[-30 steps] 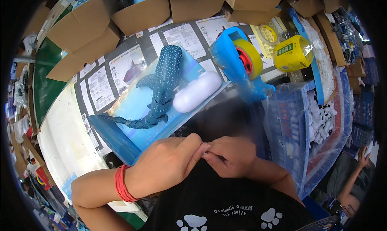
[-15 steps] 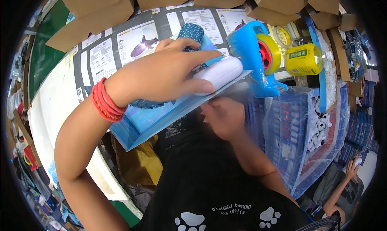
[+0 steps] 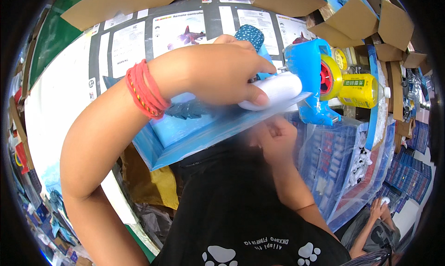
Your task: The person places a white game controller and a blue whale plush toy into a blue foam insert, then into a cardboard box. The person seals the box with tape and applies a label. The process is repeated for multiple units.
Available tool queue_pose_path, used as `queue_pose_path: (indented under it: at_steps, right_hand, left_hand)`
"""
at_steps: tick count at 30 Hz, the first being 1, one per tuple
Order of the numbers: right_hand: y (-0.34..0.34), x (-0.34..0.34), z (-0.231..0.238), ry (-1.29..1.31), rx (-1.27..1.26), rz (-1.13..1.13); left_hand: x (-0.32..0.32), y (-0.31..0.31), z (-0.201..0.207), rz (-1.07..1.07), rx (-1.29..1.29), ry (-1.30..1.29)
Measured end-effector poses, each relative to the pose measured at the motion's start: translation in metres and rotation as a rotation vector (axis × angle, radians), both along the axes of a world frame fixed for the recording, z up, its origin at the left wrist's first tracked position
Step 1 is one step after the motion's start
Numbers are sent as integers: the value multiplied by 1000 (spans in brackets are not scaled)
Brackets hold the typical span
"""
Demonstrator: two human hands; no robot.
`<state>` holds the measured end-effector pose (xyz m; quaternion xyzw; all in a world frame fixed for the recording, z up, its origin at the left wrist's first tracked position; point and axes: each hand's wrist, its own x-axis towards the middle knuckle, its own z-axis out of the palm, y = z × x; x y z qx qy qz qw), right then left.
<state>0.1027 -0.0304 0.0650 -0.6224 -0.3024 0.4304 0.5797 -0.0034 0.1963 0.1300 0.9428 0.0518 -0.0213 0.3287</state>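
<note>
My left hand, a red band at its wrist, reaches over a shallow blue printed box tilted toward me. Its thumb and fingers are closed on a smooth white rounded controller at the box's right end. Under that hand lies a dark blue toy shark; its white-spotted end shows beyond my fingers, and the hand hides its middle. My right hand is below the box's near edge, partly blurred, with fingers curled together. What it holds, if anything, cannot be made out.
A blue tape dispenser with yellow tape stands right of the box, beside a yellow-labelled bottle. Printed flat packaging covers the table. Open cardboard boxes line the far side. A plastic-wrapped stack stands at right; another person sits beyond.
The view has shifted, so the table things sit differently in the picture. My left hand still grips the white controller over the box. My right hand stays under the near edge, fingers still curled.
</note>
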Motion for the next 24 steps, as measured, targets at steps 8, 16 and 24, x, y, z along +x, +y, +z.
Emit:
queue_pose_path:
  at_steps: [8, 16, 24]
  right_hand:
    - [5, 0, 3, -594, 63, -16]
    - [11, -1, 13, -843, 82, 4]
    - [4, -5, 15, -340, -110, 30]
  left_hand:
    - [2, 0, 5, -12, -13, 23]
    - [4, -2, 10, 13, -9, 37]
    - [5, -15, 13, 36, 116, 32]
